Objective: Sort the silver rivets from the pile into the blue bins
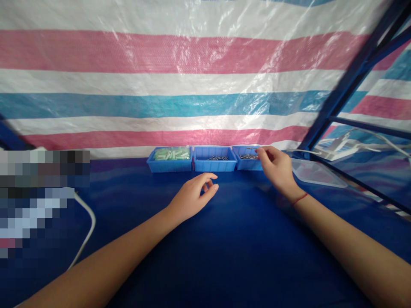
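Three small blue bins stand in a row at the back of a blue table. The left bin (170, 164) holds pale green parts, the middle bin (214, 164) and the right bin (245, 164) hold small dark metal pieces. My right hand (276, 169) reaches over the right bin, fingertips pinched at its rim; whether a piece is between them is too small to tell. My left hand (194, 196) hovers over the table in front of the middle bin, fingers loosely curled and empty.
A striped pink, white and blue tarp hangs behind the bins. A blue metal frame (346, 85) slants at the right, with a clear plastic bag (316, 173) and white cables beyond. A white cable (86, 231) curves at the left beside a blurred area.
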A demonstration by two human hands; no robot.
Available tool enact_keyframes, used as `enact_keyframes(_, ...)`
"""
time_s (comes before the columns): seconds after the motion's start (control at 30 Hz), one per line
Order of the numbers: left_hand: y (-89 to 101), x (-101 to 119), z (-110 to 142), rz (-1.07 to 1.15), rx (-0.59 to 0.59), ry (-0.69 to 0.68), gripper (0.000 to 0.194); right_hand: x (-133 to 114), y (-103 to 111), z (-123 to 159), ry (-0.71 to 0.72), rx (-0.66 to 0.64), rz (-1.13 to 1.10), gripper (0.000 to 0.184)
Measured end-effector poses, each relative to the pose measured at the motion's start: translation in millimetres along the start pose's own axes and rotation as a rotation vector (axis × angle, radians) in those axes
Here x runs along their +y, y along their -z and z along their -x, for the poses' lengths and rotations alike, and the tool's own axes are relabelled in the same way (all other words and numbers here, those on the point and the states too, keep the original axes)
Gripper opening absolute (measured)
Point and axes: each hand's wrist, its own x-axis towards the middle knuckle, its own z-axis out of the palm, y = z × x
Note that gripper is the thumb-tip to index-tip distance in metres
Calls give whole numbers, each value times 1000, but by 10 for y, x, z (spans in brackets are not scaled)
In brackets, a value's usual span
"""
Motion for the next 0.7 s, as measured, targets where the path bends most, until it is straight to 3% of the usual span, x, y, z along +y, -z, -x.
enact_keyframes(0.13,-4,-7,0,-19,-43,-1,22,266,92,-153,13,-12,326,29)
enact_keyframes(0.3,4,4,8,-77,-91,-62,17,347,106,-161,-7,-22,375,24)
enact_keyframes(0.4,7,21,12,-174,-143,-168,17,197,95,-92,52,-23,308,24)
enact_keyframes(0.53,6,45,20,-284,-192,-239,18,-140,66,76,205,-124,182,31)
enact_keyframes(0.7,3,55,34,-322,-196,-224,18,-518,-5,368,440,-429,36,31)
